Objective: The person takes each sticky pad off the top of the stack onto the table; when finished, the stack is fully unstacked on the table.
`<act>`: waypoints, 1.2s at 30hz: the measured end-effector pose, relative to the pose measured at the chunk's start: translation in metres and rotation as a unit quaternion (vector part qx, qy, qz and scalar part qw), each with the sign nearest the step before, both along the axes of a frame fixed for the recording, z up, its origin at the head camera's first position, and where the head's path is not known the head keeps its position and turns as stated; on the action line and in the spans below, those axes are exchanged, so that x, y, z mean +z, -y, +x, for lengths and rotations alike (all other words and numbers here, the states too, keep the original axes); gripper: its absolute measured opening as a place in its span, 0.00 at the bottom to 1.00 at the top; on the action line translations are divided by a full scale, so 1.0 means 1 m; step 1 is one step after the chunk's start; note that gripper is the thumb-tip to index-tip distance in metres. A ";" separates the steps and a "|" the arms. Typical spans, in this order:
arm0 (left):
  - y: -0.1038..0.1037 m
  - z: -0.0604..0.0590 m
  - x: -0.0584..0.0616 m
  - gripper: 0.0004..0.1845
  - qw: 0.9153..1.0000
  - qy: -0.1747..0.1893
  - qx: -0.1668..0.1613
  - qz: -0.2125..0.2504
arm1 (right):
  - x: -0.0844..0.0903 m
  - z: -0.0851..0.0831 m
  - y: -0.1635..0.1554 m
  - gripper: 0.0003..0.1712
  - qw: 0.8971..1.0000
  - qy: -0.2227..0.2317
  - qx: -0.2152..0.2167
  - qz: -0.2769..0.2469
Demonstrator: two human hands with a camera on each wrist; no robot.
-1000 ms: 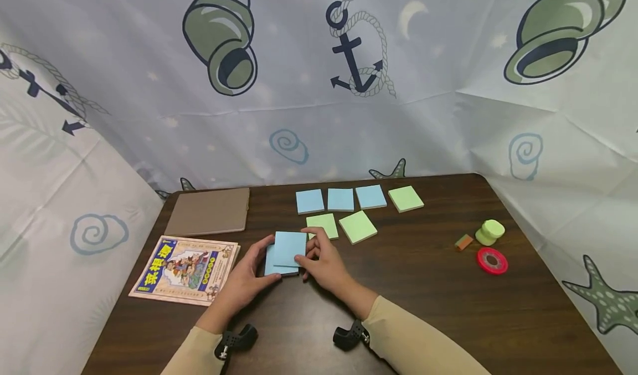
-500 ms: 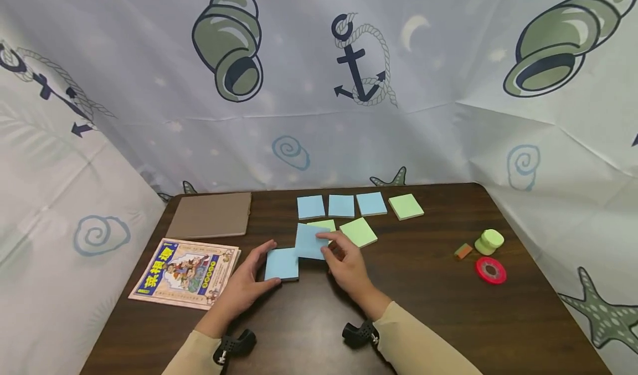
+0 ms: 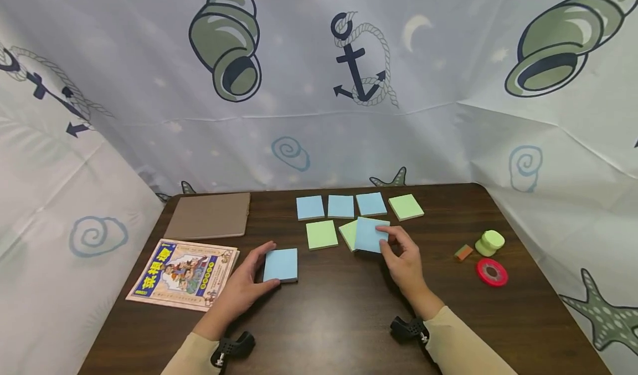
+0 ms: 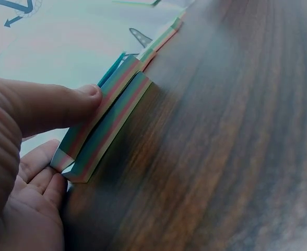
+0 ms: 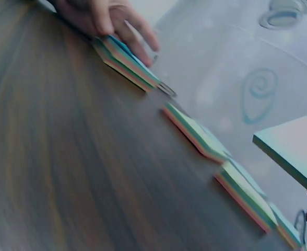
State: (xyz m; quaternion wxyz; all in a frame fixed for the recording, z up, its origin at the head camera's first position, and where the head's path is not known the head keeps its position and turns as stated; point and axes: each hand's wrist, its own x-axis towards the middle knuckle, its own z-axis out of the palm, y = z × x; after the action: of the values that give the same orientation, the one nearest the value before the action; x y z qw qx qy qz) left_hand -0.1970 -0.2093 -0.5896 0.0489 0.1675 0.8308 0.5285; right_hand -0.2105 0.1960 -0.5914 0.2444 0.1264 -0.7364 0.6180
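My right hand (image 3: pixel 408 261) pinches a blue sticky note pad (image 3: pixel 370 234) by its right edge, in the air over a green pad (image 3: pixel 348 235) that it partly covers. In the right wrist view the lifted pad (image 5: pixel 294 149) shows a pale side, apart from the pads on the table. My left hand (image 3: pixel 242 280) holds a stack of blue sticky note pads (image 3: pixel 280 265), thumb on the near side and fingers on the far side. The left wrist view shows two striped-edge pads (image 4: pixel 111 125) in that stack, slightly offset.
Behind lie a row of blue pads (image 3: pixel 341 206), a green pad (image 3: pixel 406 206) at its right end and another green pad (image 3: pixel 322 235) in front. Left are a brown notebook (image 3: pixel 208 215) and illustrated book (image 3: pixel 184 272); right, red tape roll (image 3: pixel 492 272), yellow-green object (image 3: pixel 489 242), small orange-green block (image 3: pixel 463 252).
My right hand has lifted the top blue pad off the left stack and carried it right, past one green pad to above another. The left hand has stayed at the stack.
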 end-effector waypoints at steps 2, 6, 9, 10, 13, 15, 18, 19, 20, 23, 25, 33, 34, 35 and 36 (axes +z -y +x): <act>0.001 0.001 0.001 0.49 1.000 -0.002 0.001 -0.001 | 0.000 -0.003 -0.008 0.16 1.000 0.000 -0.018 -0.013; 0.005 0.002 0.001 0.49 1.000 -0.004 0.002 0.005 | 0.001 -0.010 -0.014 0.15 0.997 0.002 -0.060 -0.041; 0.006 0.002 0.002 0.49 1.000 -0.003 0.000 0.004 | 0.003 -0.013 -0.015 0.17 0.995 0.019 -0.086 -0.056; 0.006 0.002 0.003 0.49 1.000 -0.003 -0.001 0.005 | 0.004 -0.014 -0.015 0.17 0.994 0.025 -0.092 -0.061; 0.005 0.001 0.004 0.48 1.000 -0.001 -0.003 0.004 | 0.005 -0.014 -0.016 0.19 0.991 0.041 -0.110 -0.066; 0.005 0.001 0.004 0.49 1.000 0.001 -0.002 0.005 | 0.005 -0.015 -0.017 0.20 0.990 0.048 -0.122 -0.060; 0.004 0.001 0.004 0.49 1.000 0.004 0.002 0.002 | 0.004 -0.016 -0.019 0.21 0.987 0.056 -0.144 -0.039; 0.004 0.001 0.003 0.49 1.000 0.005 0.002 0.000 | 0.004 -0.016 -0.019 0.21 0.986 0.058 -0.152 -0.032; 0.004 0.001 0.003 0.49 1.000 0.006 0.003 -0.001 | 0.004 -0.016 -0.020 0.21 0.985 0.061 -0.161 -0.025; 0.003 0.001 0.002 0.48 1.000 0.005 0.005 -0.007 | 0.004 -0.016 -0.021 0.21 0.981 0.071 -0.182 0.000; 0.002 0.000 0.001 0.48 1.000 0.004 0.004 -0.009 | 0.003 -0.017 -0.022 0.20 0.976 0.090 -0.194 0.030; 0.000 -0.001 -0.001 0.48 1.000 0.006 0.003 -0.007 | -0.003 -0.019 -0.025 0.28 0.947 0.192 -0.190 0.173; 0.000 -0.001 -0.001 0.48 1.000 0.006 0.004 -0.008 | -0.003 -0.019 -0.025 0.28 0.946 0.197 -0.190 0.174; 0.000 -0.001 -0.001 0.48 1.000 0.006 0.003 -0.008 | -0.003 -0.019 -0.025 0.28 0.946 0.197 -0.190 0.176; -0.001 -0.001 -0.002 0.48 1.000 0.006 0.003 -0.009 | -0.002 -0.019 -0.025 0.27 0.945 0.197 -0.191 0.177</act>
State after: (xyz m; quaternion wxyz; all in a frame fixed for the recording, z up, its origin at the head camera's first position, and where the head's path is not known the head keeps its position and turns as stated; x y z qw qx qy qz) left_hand -0.1981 -0.2086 -0.5912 0.0533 0.1615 0.8357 0.5222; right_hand -0.2297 0.2205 -0.5939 0.1821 -0.0995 -0.8776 0.4321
